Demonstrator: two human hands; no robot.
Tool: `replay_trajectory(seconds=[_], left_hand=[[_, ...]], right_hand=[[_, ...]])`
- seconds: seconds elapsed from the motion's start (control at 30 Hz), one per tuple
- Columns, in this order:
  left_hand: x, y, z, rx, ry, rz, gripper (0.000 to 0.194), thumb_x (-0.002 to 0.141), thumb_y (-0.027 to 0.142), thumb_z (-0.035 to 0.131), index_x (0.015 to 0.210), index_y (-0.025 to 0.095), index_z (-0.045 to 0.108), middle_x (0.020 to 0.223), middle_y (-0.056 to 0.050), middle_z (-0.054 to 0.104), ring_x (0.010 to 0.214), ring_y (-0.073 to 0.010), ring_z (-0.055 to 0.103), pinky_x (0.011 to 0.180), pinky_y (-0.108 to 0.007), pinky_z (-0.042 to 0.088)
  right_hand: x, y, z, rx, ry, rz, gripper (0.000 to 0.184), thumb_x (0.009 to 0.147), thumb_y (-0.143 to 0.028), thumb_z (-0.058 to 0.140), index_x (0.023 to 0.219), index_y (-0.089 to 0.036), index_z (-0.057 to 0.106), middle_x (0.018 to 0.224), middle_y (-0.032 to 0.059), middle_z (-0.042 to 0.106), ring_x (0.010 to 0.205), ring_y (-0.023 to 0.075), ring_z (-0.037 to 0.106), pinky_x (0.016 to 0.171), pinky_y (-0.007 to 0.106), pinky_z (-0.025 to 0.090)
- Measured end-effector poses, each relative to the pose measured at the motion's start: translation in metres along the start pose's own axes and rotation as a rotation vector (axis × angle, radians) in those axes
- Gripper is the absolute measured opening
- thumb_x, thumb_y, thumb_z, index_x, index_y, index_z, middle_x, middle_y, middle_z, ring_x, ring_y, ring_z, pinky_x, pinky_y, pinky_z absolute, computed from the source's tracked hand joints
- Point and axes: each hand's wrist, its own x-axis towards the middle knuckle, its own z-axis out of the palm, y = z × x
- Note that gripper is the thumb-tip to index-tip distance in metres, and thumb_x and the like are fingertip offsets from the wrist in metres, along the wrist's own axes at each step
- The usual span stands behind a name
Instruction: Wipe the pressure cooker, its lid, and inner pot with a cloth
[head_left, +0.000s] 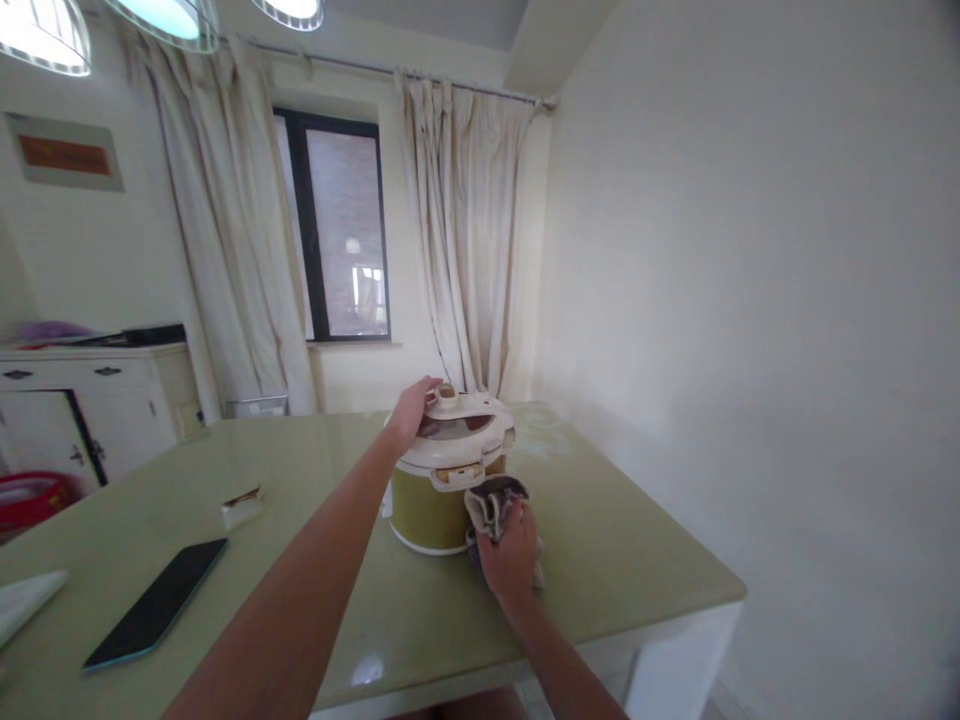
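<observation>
A rice cooker (pixel 435 500) with an olive-green body and a cream lid stands on the pale green table (pixel 622 560). My left hand (pixel 411 408) rests on the back left edge of the lid, its fingers curved over the rim. My right hand (pixel 510 560) is closed on a crumpled grey cloth (pixel 491 505), which is pressed against the cooker's lower front right side.
A dark phone (pixel 157 602) lies face up on the table at the left, with a small packet (pixel 241 505) beyond it. A white cabinet (pixel 90 410) and a red basket (pixel 30 498) stand at the far left. A white wall runs close along the table's right side.
</observation>
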Motion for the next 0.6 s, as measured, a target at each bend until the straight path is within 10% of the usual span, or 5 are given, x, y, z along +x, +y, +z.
replay_trajectory(seconds=[0.37,0.6], left_hand=[[-0.013,0.002,-0.005,-0.229,0.066,0.022,0.058,0.095,0.054,0.041,0.137,0.018,0.059,0.153,-0.016,0.058,0.134,-0.0237,0.063,0.116,-0.038,0.045],[-0.166,-0.051,-0.008,0.219,0.294,0.420,0.038,0.101,0.044,0.049,0.135,0.030,0.060,0.149,-0.008,0.058,0.143,-0.0262,0.051,0.126,-0.048,0.036]], right_hand=[[-0.049,-0.067,-0.017,-0.215,-0.388,-0.357,0.079,0.063,-0.025,0.088,0.137,-0.025,0.062,0.134,0.0197,0.063,0.127,0.0455,0.056,0.110,0.064,0.040],[-0.061,-0.083,0.002,0.088,-0.376,-0.188,0.064,0.067,-0.025,0.084,0.128,-0.028,0.068,0.135,0.0152,0.063,0.127,0.0414,0.058,0.108,0.057,0.046]])
